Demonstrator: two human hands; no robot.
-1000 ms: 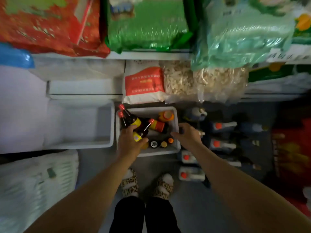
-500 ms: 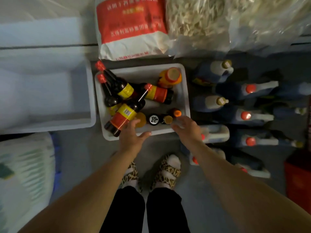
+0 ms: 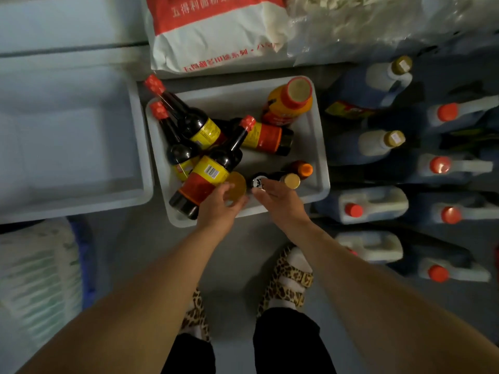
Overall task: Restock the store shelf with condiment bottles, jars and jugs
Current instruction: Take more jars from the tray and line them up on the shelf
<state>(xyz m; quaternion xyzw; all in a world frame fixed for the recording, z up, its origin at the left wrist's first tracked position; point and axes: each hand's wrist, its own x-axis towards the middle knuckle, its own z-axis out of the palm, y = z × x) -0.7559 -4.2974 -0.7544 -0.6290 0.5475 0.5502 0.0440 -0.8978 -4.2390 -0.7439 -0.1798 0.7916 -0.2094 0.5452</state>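
Two hands over white tray (image 3: 318,147), L hand (image 3: 218,209) spread touching dark bottle (image 3: 205,176), R hand (image 3: 280,201) relaxed by black-cap jar (image 3: 258,182)

Dark glossy glass bottles (image 3: 216,160) with red caps and printed paper-like labels, just beyond the hands (image 3: 220,209). Smooth matt white plastic tray (image 3: 320,147) beneath them. Semi-translucent plastic jugs (image 3: 375,203) with smooth red caps, right of the hands. Crinkled clear plastic bags (image 3: 351,25) and a matt red-and-white sack (image 3: 216,33) farther beyond. Smooth matt grey floor (image 3: 151,244) below the hands.
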